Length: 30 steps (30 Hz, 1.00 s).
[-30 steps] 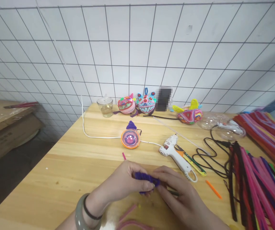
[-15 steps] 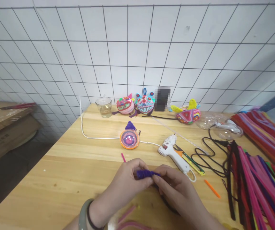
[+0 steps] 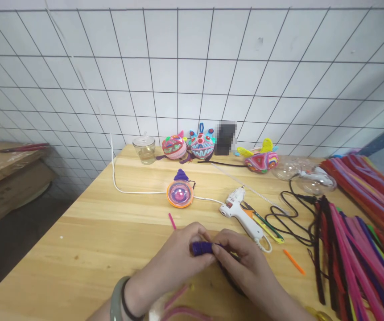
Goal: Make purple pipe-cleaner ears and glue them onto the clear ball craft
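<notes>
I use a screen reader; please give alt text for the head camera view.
Both hands, left hand and right hand, pinch a purple pipe cleaner over a wooden table. Beyond lie a white glue gun and pipe-cleaner bundles.

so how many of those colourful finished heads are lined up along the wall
3: a pink head beside the jar, a blue head touching its right side, and a winged head further right. None looks hidden.

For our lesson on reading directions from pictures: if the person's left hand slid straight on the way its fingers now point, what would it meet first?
The left hand points right, across the table. It would meet the right hand at once, since both pinch the same purple pipe cleaner. Beyond that, probably the white glue gun, though depth is unclear.
</notes>
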### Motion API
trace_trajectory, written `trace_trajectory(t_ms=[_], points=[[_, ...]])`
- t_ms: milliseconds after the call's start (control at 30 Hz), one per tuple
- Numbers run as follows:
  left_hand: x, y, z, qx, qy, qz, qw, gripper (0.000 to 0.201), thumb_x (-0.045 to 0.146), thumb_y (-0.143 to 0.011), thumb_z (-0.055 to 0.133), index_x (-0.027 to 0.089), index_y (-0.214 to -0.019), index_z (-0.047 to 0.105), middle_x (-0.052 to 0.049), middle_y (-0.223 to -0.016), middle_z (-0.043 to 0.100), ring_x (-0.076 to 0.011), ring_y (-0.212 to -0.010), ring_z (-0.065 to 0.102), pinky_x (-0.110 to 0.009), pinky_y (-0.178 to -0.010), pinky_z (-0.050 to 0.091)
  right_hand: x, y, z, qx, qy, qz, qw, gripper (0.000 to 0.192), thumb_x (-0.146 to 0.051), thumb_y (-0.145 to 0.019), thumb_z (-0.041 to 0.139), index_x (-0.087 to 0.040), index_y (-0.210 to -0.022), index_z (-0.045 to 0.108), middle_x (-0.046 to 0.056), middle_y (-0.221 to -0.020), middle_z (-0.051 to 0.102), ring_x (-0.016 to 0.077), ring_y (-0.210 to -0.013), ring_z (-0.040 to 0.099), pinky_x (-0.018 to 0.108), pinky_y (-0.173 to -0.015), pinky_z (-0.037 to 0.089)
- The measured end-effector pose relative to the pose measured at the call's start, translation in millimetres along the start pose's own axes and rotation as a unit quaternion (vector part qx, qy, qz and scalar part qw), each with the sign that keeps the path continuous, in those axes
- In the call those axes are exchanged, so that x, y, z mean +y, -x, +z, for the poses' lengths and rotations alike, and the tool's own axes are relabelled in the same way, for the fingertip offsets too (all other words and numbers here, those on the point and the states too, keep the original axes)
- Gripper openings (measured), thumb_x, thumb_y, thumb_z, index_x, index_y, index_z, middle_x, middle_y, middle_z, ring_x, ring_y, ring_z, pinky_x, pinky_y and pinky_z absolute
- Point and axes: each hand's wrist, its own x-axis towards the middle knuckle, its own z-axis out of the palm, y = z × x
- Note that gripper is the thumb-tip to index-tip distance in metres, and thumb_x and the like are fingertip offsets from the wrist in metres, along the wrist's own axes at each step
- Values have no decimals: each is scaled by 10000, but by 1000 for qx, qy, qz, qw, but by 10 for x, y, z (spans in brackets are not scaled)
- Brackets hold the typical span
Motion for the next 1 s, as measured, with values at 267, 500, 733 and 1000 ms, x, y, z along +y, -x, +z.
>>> trace_trajectory(t_ms=[267, 500, 733, 1000], points=[[2, -43, -53, -44, 205, -18, 978, 206, 274, -755, 653, 137, -909, 650, -25, -776, 650, -137, -708, 580, -267, -679, 442, -17, -42, -14, -5, -94, 52, 994, 380, -437, -902, 473, -176, -638, 556, -16, -604, 497, 128, -578, 474, 228, -534, 385], [-1, -75, -57, -23, 232, -35, 972, 256, 356, -718, 699, 125, -811, 641, -16, -651, 647, -115, -574, 556, -248, -582, 416, 8, -57, -6, -41, -151, 94, 983, 447, -521, -886, 472, -168, -628, 563, -26, -556, 476, 116, -539, 439, 228, -515, 352], [-47, -76, -55, -29, 219, -48, 974, 317, 435, -738, 667, 126, -797, 629, -11, -637, 640, -106, -544, 549, -241, -558, 409, 91, -42, 44, -43, -157, 110, 980, 386, -497, -850, 551, -147, -712, 639, -45, -533, 469, 92, -485, 385, 208, -459, 301], [-40, -92, -68, 1, 207, -72, 976, 267, 360, -678, 733, 118, -730, 633, -7, -585, 647, -97, -521, 541, -230, -545, 408, 60, -58, 13, -60, -218, 113, 967, 326, -447, -839, 591, -144, -777, 694, -31, -570, 539, 81, -489, 404, 201, -472, 318]])
